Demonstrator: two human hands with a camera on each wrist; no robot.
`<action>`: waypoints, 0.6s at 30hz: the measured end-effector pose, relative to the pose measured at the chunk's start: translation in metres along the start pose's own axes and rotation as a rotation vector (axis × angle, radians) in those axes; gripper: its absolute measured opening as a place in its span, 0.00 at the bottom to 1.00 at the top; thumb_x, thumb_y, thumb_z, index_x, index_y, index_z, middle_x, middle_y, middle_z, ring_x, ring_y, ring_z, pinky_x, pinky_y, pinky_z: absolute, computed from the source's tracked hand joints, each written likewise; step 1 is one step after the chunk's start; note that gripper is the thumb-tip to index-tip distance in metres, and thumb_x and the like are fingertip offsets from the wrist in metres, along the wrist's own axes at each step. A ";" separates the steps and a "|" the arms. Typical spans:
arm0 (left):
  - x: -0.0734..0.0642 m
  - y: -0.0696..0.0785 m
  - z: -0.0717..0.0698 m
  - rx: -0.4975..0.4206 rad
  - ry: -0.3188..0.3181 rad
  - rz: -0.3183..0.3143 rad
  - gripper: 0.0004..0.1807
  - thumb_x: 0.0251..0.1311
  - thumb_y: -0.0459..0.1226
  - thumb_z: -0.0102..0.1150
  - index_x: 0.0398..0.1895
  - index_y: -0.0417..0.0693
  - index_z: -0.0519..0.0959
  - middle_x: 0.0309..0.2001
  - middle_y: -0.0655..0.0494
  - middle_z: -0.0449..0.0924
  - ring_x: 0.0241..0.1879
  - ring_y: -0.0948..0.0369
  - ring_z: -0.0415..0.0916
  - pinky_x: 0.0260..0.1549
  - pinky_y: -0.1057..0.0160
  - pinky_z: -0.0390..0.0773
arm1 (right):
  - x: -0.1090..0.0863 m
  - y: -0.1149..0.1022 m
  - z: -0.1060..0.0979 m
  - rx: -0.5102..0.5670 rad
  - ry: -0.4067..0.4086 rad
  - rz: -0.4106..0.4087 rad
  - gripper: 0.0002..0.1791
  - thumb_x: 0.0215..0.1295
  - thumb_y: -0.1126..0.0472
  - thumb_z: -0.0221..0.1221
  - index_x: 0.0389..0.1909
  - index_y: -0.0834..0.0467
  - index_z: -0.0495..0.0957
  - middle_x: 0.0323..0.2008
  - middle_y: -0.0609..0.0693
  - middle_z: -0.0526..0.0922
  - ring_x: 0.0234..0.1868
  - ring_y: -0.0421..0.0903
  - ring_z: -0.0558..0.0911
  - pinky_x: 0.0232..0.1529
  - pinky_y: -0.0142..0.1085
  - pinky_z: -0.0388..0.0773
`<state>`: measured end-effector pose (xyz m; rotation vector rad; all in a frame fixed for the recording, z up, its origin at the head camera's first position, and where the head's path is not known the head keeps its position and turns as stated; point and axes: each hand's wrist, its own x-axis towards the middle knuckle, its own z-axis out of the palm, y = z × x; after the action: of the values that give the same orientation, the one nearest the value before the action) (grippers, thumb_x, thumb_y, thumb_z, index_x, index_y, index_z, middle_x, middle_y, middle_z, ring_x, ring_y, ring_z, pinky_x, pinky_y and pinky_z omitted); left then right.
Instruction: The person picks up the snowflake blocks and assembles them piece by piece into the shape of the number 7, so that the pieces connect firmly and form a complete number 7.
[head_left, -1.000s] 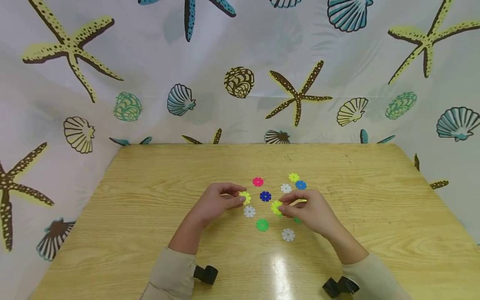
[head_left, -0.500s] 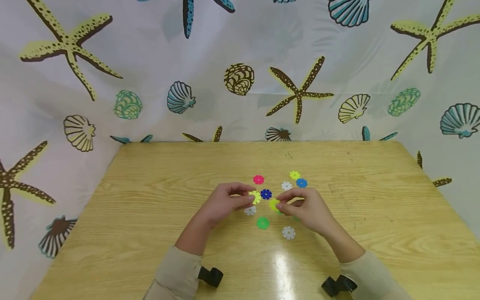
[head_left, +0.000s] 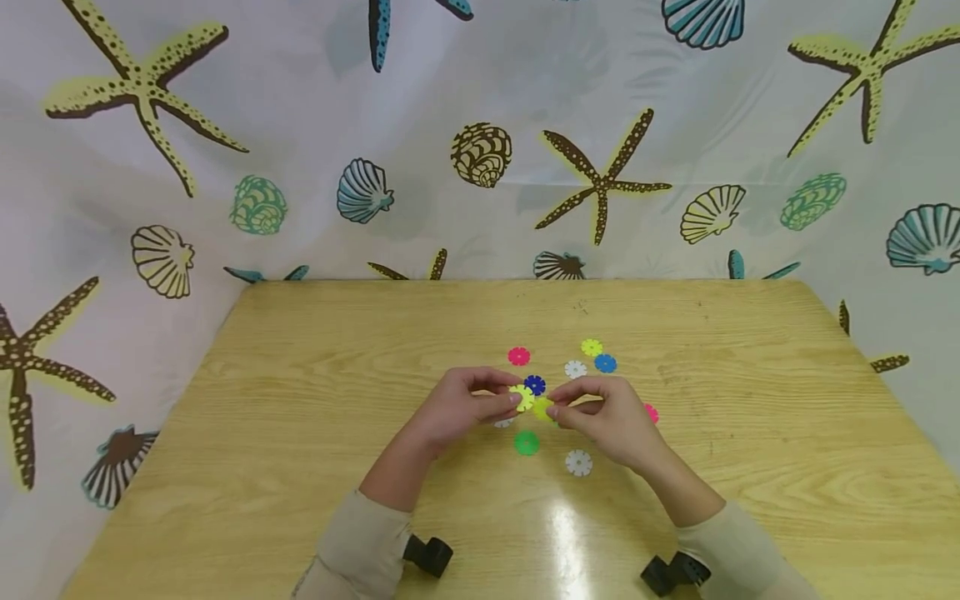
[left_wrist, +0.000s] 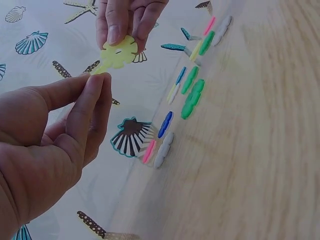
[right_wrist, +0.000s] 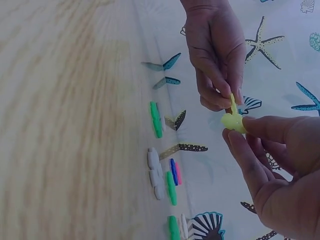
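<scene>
Yellow is showing between two sets of fingertips, where the left hand (head_left: 463, 410) is pinching a pale yellow disc (head_left: 528, 400) and the right hand (head_left: 609, 417) is pinching a second yellow disc (head_left: 541, 409). Both hands are holding narrow, thumb against fingers, and both notched pieces are hanging in the air above the wooden table (head_left: 300, 350). Their edges are meeting or nearly meeting in the wrist views, the pale one standing edge-on in the right wrist view; whether their slots are interlocking, I cannot tell.

More notched discs are lying flat on the wood around this spot. Just behind the held pair in the head view, a dark blue disc (head_left: 535, 385) is showing, with a pink disc (head_left: 519, 357) lying farther back. Beyond the right hand, a white disc (head_left: 575, 369), a small yellow disc (head_left: 592, 347) and a light blue disc (head_left: 606, 363) are forming a loose cluster. Nearer the person, a green disc (head_left: 527, 442) and a front white disc (head_left: 578, 462) are lying apart from each other.

Beige sleeves (head_left: 363, 533) are covering the forearms, and a black device (head_left: 429, 556) is sitting at the left wrist, another at the right. Behind the table, a white cloth (head_left: 420, 125) printed with starfish and shells is hanging
</scene>
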<state>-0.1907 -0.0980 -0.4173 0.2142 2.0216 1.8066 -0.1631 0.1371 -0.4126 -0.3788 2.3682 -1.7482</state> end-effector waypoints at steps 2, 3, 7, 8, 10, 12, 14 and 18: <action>0.001 0.000 0.001 -0.024 -0.003 -0.004 0.16 0.66 0.34 0.63 0.55 0.38 0.81 0.46 0.46 0.76 0.40 0.62 0.85 0.53 0.52 0.84 | 0.000 0.001 0.000 0.002 0.004 0.000 0.08 0.65 0.64 0.66 0.43 0.62 0.85 0.46 0.59 0.86 0.43 0.62 0.88 0.45 0.50 0.87; 0.001 0.001 0.001 -0.037 -0.002 -0.008 0.16 0.66 0.33 0.63 0.55 0.37 0.81 0.47 0.46 0.76 0.40 0.62 0.85 0.53 0.52 0.83 | 0.001 0.001 0.000 0.003 0.006 0.000 0.08 0.65 0.63 0.66 0.43 0.62 0.85 0.46 0.59 0.86 0.43 0.62 0.88 0.46 0.50 0.87; 0.002 0.002 0.003 -0.065 0.006 -0.016 0.16 0.65 0.33 0.63 0.54 0.37 0.81 0.50 0.43 0.80 0.41 0.59 0.86 0.54 0.52 0.83 | 0.001 0.000 -0.001 0.017 0.025 0.005 0.08 0.65 0.63 0.65 0.43 0.62 0.85 0.46 0.59 0.86 0.44 0.62 0.88 0.46 0.51 0.86; 0.002 0.003 0.003 -0.061 0.012 -0.017 0.16 0.65 0.33 0.64 0.54 0.37 0.81 0.49 0.43 0.81 0.42 0.59 0.86 0.54 0.52 0.83 | 0.001 -0.001 -0.001 0.023 0.030 0.008 0.09 0.65 0.63 0.65 0.43 0.62 0.85 0.46 0.59 0.86 0.44 0.62 0.88 0.46 0.51 0.86; 0.001 0.003 0.004 -0.058 0.027 -0.022 0.16 0.64 0.34 0.65 0.53 0.37 0.81 0.48 0.44 0.83 0.43 0.57 0.86 0.53 0.52 0.83 | 0.000 -0.002 -0.001 0.032 0.039 0.014 0.09 0.65 0.63 0.66 0.43 0.62 0.85 0.46 0.59 0.86 0.44 0.62 0.88 0.46 0.51 0.86; 0.000 0.002 0.005 -0.058 0.044 -0.026 0.16 0.63 0.33 0.66 0.53 0.37 0.82 0.47 0.44 0.84 0.43 0.56 0.86 0.52 0.53 0.84 | -0.001 -0.002 -0.001 0.037 0.047 0.016 0.09 0.65 0.62 0.66 0.44 0.62 0.85 0.46 0.59 0.87 0.44 0.62 0.88 0.46 0.51 0.86; 0.000 0.002 0.007 -0.066 0.050 -0.026 0.16 0.63 0.33 0.66 0.53 0.37 0.82 0.47 0.45 0.84 0.43 0.56 0.86 0.52 0.53 0.84 | -0.002 -0.003 -0.001 0.033 0.053 0.008 0.10 0.65 0.62 0.66 0.44 0.62 0.85 0.45 0.59 0.87 0.44 0.63 0.88 0.46 0.51 0.86; 0.000 0.003 0.009 -0.088 0.034 0.001 0.17 0.63 0.32 0.65 0.53 0.36 0.82 0.50 0.43 0.83 0.44 0.57 0.86 0.53 0.53 0.83 | -0.003 -0.004 -0.002 0.008 0.072 -0.033 0.09 0.64 0.63 0.66 0.43 0.63 0.85 0.41 0.59 0.89 0.43 0.62 0.88 0.44 0.51 0.87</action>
<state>-0.1871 -0.0893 -0.4152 0.1604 1.9592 1.9075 -0.1606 0.1383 -0.4081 -0.3609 2.4163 -1.8154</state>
